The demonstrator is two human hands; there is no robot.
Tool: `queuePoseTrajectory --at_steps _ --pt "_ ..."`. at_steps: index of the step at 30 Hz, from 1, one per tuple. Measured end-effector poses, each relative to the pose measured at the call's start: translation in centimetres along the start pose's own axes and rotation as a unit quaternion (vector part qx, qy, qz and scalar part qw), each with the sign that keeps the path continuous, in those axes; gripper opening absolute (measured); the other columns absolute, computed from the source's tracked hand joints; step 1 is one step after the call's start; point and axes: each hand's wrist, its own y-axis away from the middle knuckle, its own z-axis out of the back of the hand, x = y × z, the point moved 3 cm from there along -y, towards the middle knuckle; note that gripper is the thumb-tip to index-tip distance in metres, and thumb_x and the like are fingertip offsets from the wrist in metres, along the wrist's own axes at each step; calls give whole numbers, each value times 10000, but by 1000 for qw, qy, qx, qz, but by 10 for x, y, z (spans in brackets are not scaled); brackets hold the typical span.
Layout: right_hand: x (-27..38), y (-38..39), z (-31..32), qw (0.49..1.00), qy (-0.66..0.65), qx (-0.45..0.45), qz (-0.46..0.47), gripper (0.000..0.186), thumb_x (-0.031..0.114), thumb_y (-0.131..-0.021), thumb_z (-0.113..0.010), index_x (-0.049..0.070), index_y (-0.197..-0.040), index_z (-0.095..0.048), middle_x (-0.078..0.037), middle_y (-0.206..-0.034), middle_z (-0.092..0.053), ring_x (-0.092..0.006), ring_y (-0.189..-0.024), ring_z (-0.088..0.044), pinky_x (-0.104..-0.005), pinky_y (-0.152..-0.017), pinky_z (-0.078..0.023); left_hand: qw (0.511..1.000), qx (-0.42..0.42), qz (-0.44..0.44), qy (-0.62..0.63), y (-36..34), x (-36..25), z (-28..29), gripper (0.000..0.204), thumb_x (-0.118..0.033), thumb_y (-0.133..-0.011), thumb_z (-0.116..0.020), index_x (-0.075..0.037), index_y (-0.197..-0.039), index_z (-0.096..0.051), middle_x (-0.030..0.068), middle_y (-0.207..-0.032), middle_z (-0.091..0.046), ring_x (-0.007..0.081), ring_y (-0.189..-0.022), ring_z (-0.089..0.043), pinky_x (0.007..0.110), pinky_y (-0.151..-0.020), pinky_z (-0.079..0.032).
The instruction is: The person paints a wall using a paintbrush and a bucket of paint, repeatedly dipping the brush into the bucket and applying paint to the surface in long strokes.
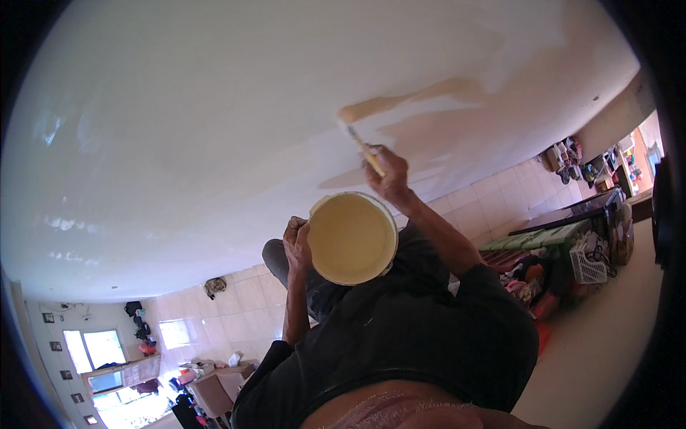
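Right hand [389,179] closed on paintbrush [361,145], bristles at the beige streak [400,102] on the white surface [214,107], frame centre – left hand [298,242] clamping the paint bucket [352,238] rim just below; risk: tilted bucket spilling

View: single head-worn fisheye, left of a pair.
Facing: down along the person's own torso toward the tiled floor [243,300], the white wall [214,107] close ahead.
Nearness: wall near; floor well below.
Rim: straight edges bend; black corners.
Shared: no second view.
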Motion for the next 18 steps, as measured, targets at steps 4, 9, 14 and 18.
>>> queuePoseTrajectory --at_steps 4,9,14,18 --pt "30 -4 -41 990 -83 101 50 256 -6 -785 -684 -7 -1032 -616 -167 -899 -662 -316 -740 -679 -354 -639 -543 1000 7 -3 -8 -2 7 1 134 -95 -851 -490 9 -772 -517 64 -691 -476 135 -702 -447 304 -669 -400" --pt "16 -19 -58 982 -125 143 -3 254 40 -789 -703 -1 -1021 -608 -175 -862 -652 -373 -741 -646 -387 -631 -534 954 14 -235 -185 -3 8 4 57 -49 -824 -557 5 -842 -564 96 -749 -527 216 -686 -509 346 -618 -431" --pt "-38 -23 31 992 -83 -10 -92 181 48 -805 -722 3 -968 -659 -116 -849 -688 -201 -728 -680 -333 -644 -544 937 25 -280 -207 4 -2 4 102 -11 -789 -594 -11 -891 -586 125 -793 -545 284 -693 -543 391 -572 -444" --pt "-84 -17 129 986 32 -136 -93 130 31 -820 -710 3 -942 -676 -81 -835 -689 -145 -738 -659 -292 -660 -523 949 26 -269 -161 -2 23 8 91 -5 -793 -582 -13 -883 -568 128 -785 -536 278 -692 -541 393 -574 -443"
